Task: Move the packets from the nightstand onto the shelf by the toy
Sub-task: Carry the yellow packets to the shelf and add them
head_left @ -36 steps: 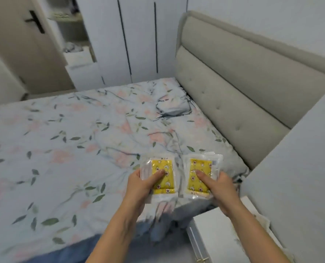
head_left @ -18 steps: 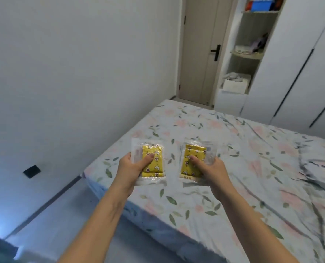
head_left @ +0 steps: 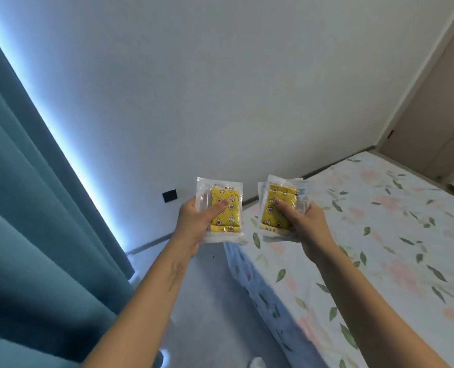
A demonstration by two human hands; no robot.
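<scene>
Though neither the nightstand nor the shelf with the toy shows in the head view, both stacks of packets are in the hands and off any surface, so I judge the pick-up done and the carry under way, with the placing by the toy yet to come.

The left hand (head_left: pixel 194 221) holds the left packets (head_left: pixel 221 211) in the air over the floor beside the teal curtain (head_left: pixel 29 221), its grip clamped with the thumb lying across the yellow face and the fingers hidden behind. The long axis of that stack runs away from the person and nearly upright in the view, its top edge toward the wall.

The right hand (head_left: pixel 304 225) holds the right packets (head_left: pixel 280 205) over the bed (head_left: pixel 379 248), just inside its left edge near the foot corner, thumb pressed on the yellow front. This stack looks fanned, with several clear wrappers offset; its long axis leans slightly right, top toward the wall.
</scene>
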